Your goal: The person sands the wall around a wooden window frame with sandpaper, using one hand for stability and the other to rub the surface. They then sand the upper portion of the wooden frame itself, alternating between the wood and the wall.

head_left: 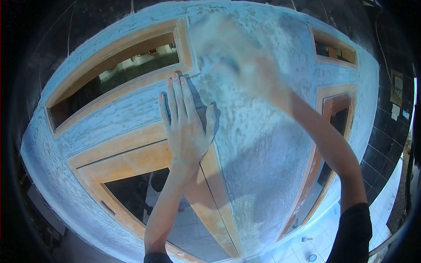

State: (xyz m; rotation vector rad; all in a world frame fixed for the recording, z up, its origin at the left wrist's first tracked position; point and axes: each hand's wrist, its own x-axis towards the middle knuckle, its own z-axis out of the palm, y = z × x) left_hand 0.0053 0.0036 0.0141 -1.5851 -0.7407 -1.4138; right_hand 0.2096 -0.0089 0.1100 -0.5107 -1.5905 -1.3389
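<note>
A panelled wooden door (263, 144) is seen filling most of the view. Its rails and stiles are covered with a pale, patchy blue-white coat, while bare orange-brown wood is left showing around the panel openings. The left hand (186, 122) is laid flat on the central upright of the door, palm down, fingers stretched out and released, with nothing grasped. Its fingertips are placed just at the lower corner of the upper left opening (118, 74). The right hand (258, 76) is held over the coated surface higher up and to the right, near the top rail. It is so blurred (only a pale smear is shown beyond the wrist) that it cannot be told whether it is clenched, released or grasping anything. A dark sleeve (355, 232) is worn on the right arm. Through the lower openings a light tiled floor (302, 243) is seen, and a dark tiled wall (386, 149) is visible at the right edge.
</note>
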